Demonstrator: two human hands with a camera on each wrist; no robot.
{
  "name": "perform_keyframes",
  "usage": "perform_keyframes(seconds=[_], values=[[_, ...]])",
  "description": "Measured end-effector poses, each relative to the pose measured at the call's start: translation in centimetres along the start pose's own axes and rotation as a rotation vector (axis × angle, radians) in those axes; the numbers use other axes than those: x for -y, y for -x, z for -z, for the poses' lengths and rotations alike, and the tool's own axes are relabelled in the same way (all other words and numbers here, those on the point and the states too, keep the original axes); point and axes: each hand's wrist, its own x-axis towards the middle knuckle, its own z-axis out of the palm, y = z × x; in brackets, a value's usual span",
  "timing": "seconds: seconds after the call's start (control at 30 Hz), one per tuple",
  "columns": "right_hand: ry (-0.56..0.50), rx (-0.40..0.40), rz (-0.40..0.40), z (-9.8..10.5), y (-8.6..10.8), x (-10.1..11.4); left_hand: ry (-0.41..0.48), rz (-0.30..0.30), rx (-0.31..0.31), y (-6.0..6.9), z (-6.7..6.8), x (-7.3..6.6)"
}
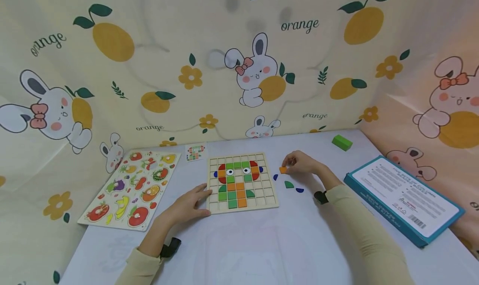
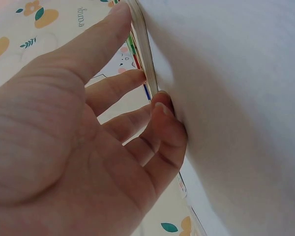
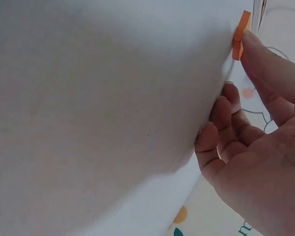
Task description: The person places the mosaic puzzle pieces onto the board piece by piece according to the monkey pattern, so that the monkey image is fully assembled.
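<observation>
The wooden grid board [image 1: 262, 200] lies on the white table, its squares partly filled with red, green, blue and orange tiles plus two eye tiles. Against its left edge rests my left hand [image 1: 187, 205], thumb by the near corner and fingers along the side. To the right of the board, my right hand [image 1: 300, 162] pinches an orange tile [image 1: 282, 170] at the table surface. The right wrist view shows the thumb on this orange tile [image 3: 241, 37], with a seam across it; the index fingertip is hidden. Close by lie a green quarter-round tile [image 1: 289, 185] and blue half-round tiles [image 1: 299, 190].
At left lies a fruit picture board [image 1: 145, 193]. A small pattern card [image 1: 195, 152] is behind the grid board. Farther right are a green block [image 1: 342, 142] and a teal-edged box [image 1: 404, 197]. Patterned cloth rises behind the table.
</observation>
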Motion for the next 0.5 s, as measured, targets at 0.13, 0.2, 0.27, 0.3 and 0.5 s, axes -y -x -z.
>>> perform_keyframes(seconds=[0.13, 0.2, 0.27, 0.3, 0.5], values=[[0.005, -0.01, -0.013, -0.16, 0.02, 0.16, -0.001, 0.0, 0.0, 0.0, 0.01, 0.03], [0.0, -0.014, -0.022, -0.22, 0.08, 0.31, 0.0, -0.001, -0.001, -0.01, 0.0, 0.06], [-0.015, -0.022, -0.034, -0.31, 0.14, 0.51, -0.001, -0.003, 0.001, -0.02, -0.01, 0.09], [-0.021, -0.024, -0.033, -0.33, 0.21, 0.62, 0.0, -0.004, 0.001, -0.02, -0.01, 0.09], [-0.062, -0.035, -0.025, -0.55, 0.26, 0.69, -0.005, -0.002, 0.002, -0.09, -0.07, 0.23]])
